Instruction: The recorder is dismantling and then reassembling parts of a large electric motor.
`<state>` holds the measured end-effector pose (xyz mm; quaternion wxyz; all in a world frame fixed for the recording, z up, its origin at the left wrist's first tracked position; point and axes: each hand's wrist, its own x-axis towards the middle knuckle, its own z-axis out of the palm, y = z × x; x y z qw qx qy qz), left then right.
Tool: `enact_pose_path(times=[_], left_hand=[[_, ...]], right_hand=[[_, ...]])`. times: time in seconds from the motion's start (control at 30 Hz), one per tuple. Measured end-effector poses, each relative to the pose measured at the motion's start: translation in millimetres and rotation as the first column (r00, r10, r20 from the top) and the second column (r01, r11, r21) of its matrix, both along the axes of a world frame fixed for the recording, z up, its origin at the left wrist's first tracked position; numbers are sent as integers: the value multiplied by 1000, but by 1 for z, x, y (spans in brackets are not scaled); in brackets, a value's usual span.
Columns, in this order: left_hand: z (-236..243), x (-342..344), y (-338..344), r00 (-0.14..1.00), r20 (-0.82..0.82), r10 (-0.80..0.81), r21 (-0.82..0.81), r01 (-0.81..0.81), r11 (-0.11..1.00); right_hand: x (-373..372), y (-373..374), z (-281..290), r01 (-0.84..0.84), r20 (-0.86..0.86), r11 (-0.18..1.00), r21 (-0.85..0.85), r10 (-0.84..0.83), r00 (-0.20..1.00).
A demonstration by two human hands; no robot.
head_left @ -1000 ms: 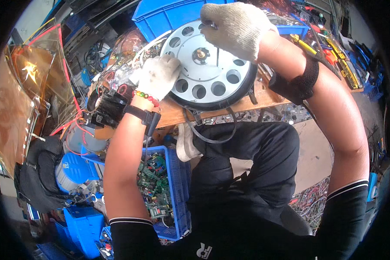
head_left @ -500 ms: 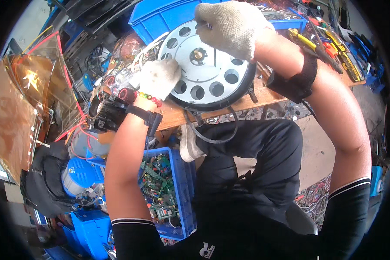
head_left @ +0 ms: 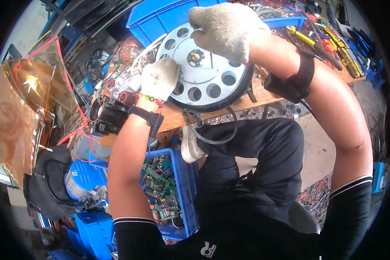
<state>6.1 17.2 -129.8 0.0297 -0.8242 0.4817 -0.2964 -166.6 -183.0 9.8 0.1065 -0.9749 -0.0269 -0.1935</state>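
Observation:
A round grey metal wheel [head_left: 199,80] with a ring of large holes and a brass-coloured hub [head_left: 195,56] lies on the wooden bench top, its dark rim towards me. My left hand [head_left: 160,78], in a pale knitted glove, has its fingers curled over the wheel's left edge. Above the wheel's upper right side is my right hand [head_left: 227,30], gloved too, with fingers bent into a closed grip. What it holds, if anything, is hidden by the glove. Below it, a thin dark line shows against the wheel; I cannot tell whether it is a tool or a mark.
Behind the wheel stands a blue crate [head_left: 154,21]. Pliers with yellow handles [head_left: 301,37] and other tools lie at the bench's right. A blue bin [head_left: 184,190] of green circuit boards is beside my legs. Amber sheets [head_left: 17,121] stand at far left; a cable loop [head_left: 216,141] hangs below the wheel.
My right hand has shifted slightly left and turned a little, with a gap now showing by its fingers. My left hand stays on the wheel's edge. The whole view has shifted slightly.

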Motion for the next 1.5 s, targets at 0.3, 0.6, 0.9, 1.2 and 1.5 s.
enact_pose_path(times=[0.3, 0.6, 0.9, 1.2, 1.5], left_hand=[[-4, -2, -2, 990, 106, 88, 68, -96, 993], [12, -5, 7, 984, -91, -152, -268, 122, 956], [9, 4, 3, 996, -30, 84, 73, -81, 994], [17, 13, 72, 898, -413, 150, -397, -326, 858], [-58, -12, 144, 719, -569, 399, 3, -483, 876]], right_hand=[[5, -4, 2, -36, 21, 999, -39, 37, 999], [10, -13, 2, -56, 37, 997, -50, 58, 998], [13, -5, -6, -14, 81, 999, -35, 17, 997], [4, 8, 7, 11, -20, 997, -78, -12, 1000], [2, 3, -16, 33, 212, 996, -78, -16, 977]])
